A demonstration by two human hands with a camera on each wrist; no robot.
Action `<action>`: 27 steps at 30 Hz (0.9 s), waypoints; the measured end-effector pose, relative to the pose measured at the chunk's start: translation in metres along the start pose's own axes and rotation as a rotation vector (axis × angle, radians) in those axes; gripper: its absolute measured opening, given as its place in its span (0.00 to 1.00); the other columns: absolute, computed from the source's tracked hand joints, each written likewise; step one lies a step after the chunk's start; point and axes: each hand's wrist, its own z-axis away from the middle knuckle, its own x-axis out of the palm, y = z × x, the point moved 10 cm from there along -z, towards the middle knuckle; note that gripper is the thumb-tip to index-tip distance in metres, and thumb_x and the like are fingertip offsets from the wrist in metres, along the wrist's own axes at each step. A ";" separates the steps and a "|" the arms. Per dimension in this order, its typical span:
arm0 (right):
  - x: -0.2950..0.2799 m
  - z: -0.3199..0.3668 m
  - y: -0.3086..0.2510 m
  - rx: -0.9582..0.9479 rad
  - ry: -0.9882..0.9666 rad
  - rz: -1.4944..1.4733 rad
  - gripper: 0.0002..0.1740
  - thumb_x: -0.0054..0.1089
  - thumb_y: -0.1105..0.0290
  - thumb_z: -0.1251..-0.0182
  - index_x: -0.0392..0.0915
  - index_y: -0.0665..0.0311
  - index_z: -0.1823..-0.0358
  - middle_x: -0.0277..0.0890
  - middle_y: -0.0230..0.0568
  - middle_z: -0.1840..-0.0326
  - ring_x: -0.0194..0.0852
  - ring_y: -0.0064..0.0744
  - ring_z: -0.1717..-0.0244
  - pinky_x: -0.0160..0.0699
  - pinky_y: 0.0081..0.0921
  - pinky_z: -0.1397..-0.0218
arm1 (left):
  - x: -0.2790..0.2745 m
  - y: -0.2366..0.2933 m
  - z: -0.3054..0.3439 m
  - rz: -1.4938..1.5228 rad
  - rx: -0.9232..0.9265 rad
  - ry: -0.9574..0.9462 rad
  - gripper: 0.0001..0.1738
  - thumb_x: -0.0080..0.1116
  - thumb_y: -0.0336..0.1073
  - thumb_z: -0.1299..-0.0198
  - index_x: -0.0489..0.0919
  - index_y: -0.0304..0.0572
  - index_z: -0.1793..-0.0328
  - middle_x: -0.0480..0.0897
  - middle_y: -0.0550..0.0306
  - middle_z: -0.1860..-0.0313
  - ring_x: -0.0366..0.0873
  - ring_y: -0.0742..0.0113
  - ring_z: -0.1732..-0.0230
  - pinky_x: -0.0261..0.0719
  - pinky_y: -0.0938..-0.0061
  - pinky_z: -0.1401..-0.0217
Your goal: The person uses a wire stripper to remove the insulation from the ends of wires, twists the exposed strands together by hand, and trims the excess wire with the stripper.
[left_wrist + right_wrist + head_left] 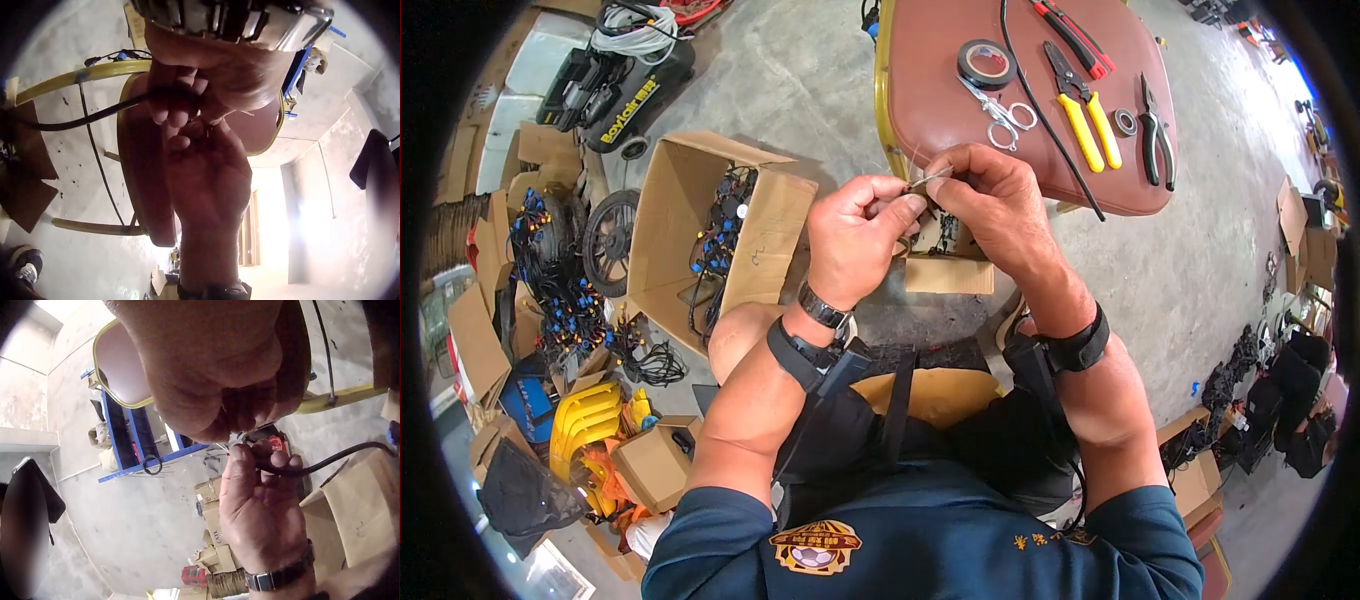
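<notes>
Both hands meet close together at the chair's near edge. The left hand (852,240) pinches the end of a black cable (337,454), which runs off to the right in the right wrist view. Thin wires stick out at the fingertips in the head view. The right hand (1000,210) pinches at those wires with thumb and forefinger. In the left wrist view the cable (87,119) passes into the left hand (206,81), with the right hand (209,181) just below it. Fingers hide most of the cable's end.
On the red chair seat (950,120) lie black tape (987,64), scissors (1003,122), yellow-handled strippers (1090,125), black pliers (1157,140), red-handled pliers (1080,40) and a loose black cable (1055,130). A carton (765,235) of wiring stands left; a smaller box (948,275) sits beneath the hands.
</notes>
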 end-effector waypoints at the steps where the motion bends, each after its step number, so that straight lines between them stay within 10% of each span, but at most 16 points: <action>1: 0.000 0.000 0.000 0.006 0.001 -0.001 0.06 0.62 0.75 0.38 0.81 0.69 0.62 0.78 0.29 0.68 0.72 0.15 0.65 0.73 0.18 0.61 | 0.000 -0.002 0.000 0.024 -0.012 0.000 0.06 0.64 0.22 0.40 0.81 0.29 0.57 0.84 0.56 0.68 0.82 0.73 0.71 0.81 0.80 0.66; 27: 0.002 -0.001 -0.010 0.007 -0.076 -0.061 0.10 0.62 0.77 0.38 0.79 0.67 0.54 0.76 0.28 0.67 0.72 0.14 0.70 0.72 0.15 0.68 | 0.004 -0.010 -0.007 0.167 -0.063 -0.139 0.07 0.62 0.29 0.35 0.81 0.31 0.55 0.85 0.54 0.68 0.81 0.73 0.73 0.80 0.78 0.68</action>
